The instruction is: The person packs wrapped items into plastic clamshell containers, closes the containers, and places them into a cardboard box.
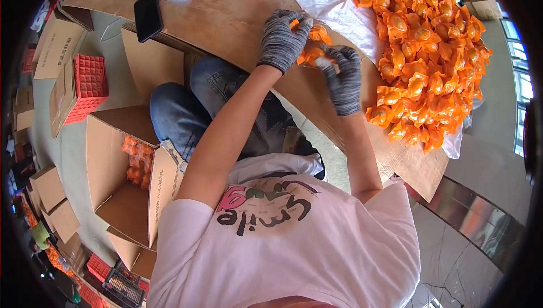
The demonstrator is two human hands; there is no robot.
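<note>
My left hand point(285, 37), in a grey striped knit glove, is closed around a small orange-wrapped fruit point(294, 24) that shows only in part between the fingers. Just beside it, more orange-wrapped fruit point(311, 53) lies on the brown cardboard tabletop point(226, 25). My right hand point(343, 79), gloved the same way, is close to that fruit with its fingers curled and the thumb apart; I see nothing held in it. To the right rises a big heap of fruit in twisted orange film point(424, 53).
White plastic sheeting point(325, 2) lies beneath and beside the heap. A black phone point(148, 18) rests at the table's left edge. An open carton point(124, 206) with orange-wrapped pieces stands left of my knees. Red crates point(89, 84) and more boxes occupy the floor beyond.
</note>
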